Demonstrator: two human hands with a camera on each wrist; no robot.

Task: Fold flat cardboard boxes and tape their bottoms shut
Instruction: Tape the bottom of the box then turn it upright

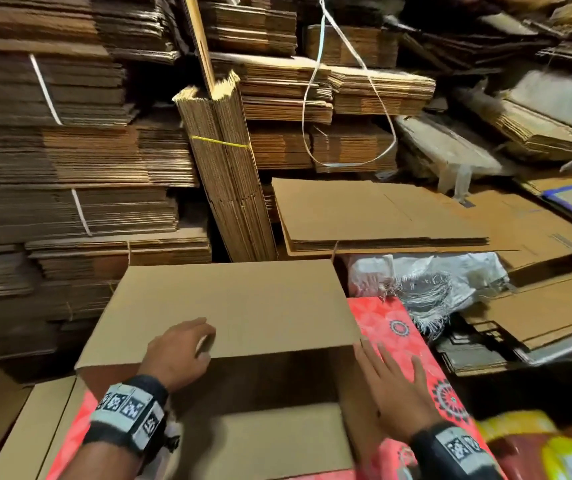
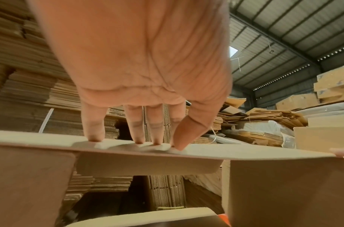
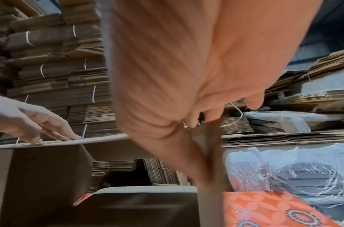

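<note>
Both hands (image 1: 180, 351) (image 1: 395, 393) press the smooth, rectangular cardboard box (image 1: 229, 306) flaps.

Black wristbands (image 1: 128, 414) bearing white coded tags; bare hands (image 1: 177, 351), apparently sleeveless.

Stacks of strapped flat cardboard (image 1: 70, 161) piled up like walls all around, a corrugated metal roof (image 2: 284, 38) on steel beams overhead, and a red floral-patterned table cover (image 1: 395, 327) down below.

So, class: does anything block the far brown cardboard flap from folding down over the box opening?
Nothing visible does. The left hand presses the far brown cardboard flap; the opening beneath shows only dark space.
</note>
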